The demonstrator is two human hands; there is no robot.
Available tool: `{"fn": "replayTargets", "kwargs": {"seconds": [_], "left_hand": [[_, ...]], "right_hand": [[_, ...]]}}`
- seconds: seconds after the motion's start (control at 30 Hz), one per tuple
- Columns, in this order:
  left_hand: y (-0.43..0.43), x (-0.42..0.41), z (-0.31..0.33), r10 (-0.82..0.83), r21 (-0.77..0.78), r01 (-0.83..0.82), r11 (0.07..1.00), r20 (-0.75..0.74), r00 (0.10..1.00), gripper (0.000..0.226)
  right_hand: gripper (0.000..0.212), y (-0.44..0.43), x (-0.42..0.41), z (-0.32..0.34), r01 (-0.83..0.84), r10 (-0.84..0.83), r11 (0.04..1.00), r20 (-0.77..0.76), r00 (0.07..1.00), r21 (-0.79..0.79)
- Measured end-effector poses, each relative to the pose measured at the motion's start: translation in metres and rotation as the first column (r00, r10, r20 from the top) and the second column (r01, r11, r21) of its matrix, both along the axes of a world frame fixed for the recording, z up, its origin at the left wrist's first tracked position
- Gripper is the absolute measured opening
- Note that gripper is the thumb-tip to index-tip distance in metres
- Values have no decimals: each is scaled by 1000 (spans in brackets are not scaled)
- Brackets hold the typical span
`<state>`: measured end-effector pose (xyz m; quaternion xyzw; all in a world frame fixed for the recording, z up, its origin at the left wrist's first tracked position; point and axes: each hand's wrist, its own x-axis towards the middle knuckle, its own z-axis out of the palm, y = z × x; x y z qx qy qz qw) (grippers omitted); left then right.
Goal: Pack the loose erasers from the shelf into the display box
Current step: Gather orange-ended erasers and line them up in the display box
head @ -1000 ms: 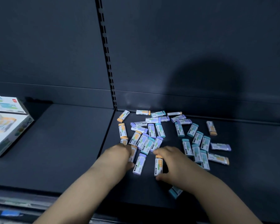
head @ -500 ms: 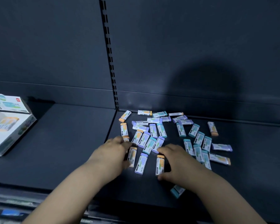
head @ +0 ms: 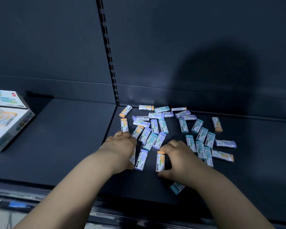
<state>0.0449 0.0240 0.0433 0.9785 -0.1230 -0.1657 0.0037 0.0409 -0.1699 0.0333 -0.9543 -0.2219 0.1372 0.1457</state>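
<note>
Several loose erasers (head: 155, 126) in white sleeves with orange, teal or purple tips lie scattered on the dark shelf (head: 64, 146). My left hand (head: 120, 149) lies palm down at the pile's left edge. Its curled fingers and thumb close over an eraser (head: 133, 156) that shows only beside the thumb. My right hand (head: 177, 159) pinches an orange-tipped eraser (head: 160, 161) lengthwise, with fingers at its far end and thumb at its near end. The white display box (head: 7, 126) stands open at the far left of the shelf, well apart from both hands.
The box's lid (head: 7, 100) leans back against the dark rear wall. A slotted upright (head: 109, 55) divides the back panel. One teal eraser (head: 177, 187) lies near the shelf's front edge under my right forearm. Bare shelf separates the box from the pile.
Both hands have stayed on the same two erasers, edging slightly farther into the pile. The erasers have not visibly shifted.
</note>
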Motion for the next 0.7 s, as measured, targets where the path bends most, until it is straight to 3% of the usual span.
{"fn": "replayTargets", "kwargs": {"seconds": [0.33, 0.5, 0.7], "left_hand": [[-17, -27, -4, -2, -136, 49, 990, 324, 946, 72], [7, -33, -11, 0, -169, 82, 982, 435, 900, 69], [69, -37, -7, 21, -247, 134, 960, 537, 843, 81]], "right_hand": [[59, 4, 2, 1, -78, 40, 968, 160, 986, 239], [63, 23, -5, 4, -56, 9, 961, 172, 985, 272], [66, 83, -18, 11, -25, -21, 954, 151, 988, 298]]}}
